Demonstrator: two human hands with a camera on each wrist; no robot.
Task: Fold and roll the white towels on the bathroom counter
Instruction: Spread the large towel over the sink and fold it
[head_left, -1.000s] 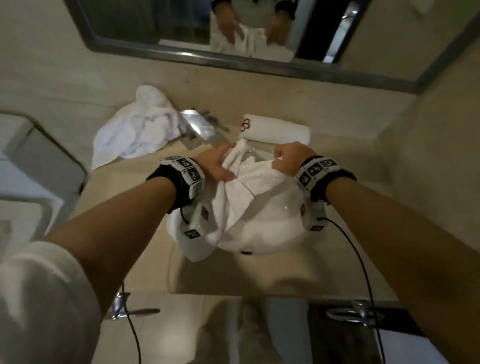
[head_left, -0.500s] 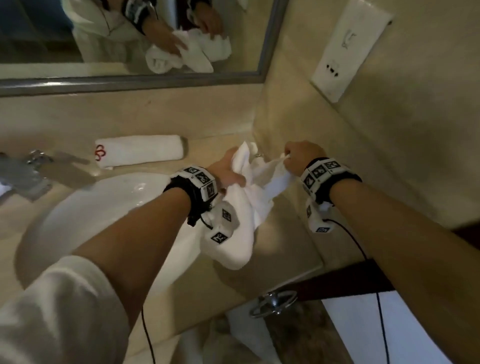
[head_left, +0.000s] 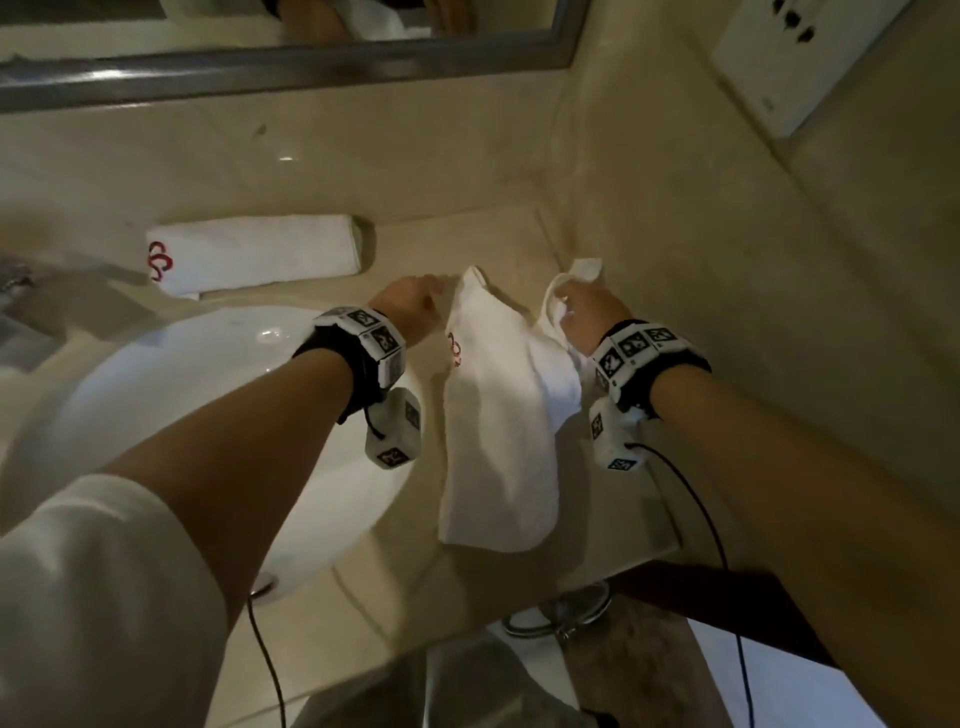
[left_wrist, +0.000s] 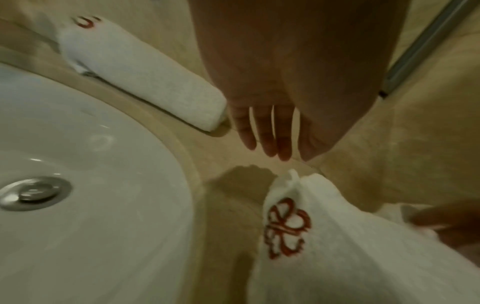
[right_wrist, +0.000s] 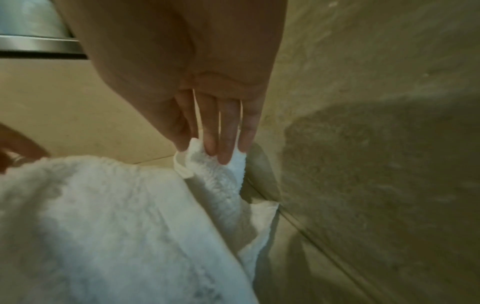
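A white towel with a red emblem lies on the beige stone counter between the white basin and the side wall. The right hand pinches its far corner; the left hand hovers with fingers straight, holding nothing. A rolled towel lies below the mirror frame.

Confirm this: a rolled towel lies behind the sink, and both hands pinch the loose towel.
Only the right hand pinches the loose towel. The left wrist view shows the left hand open, fingers straight, off it. The rolled towel does lie behind the sink.

The loose towel and rolled towel are white with red embroidered emblems; the basin white; the counter beige marble.
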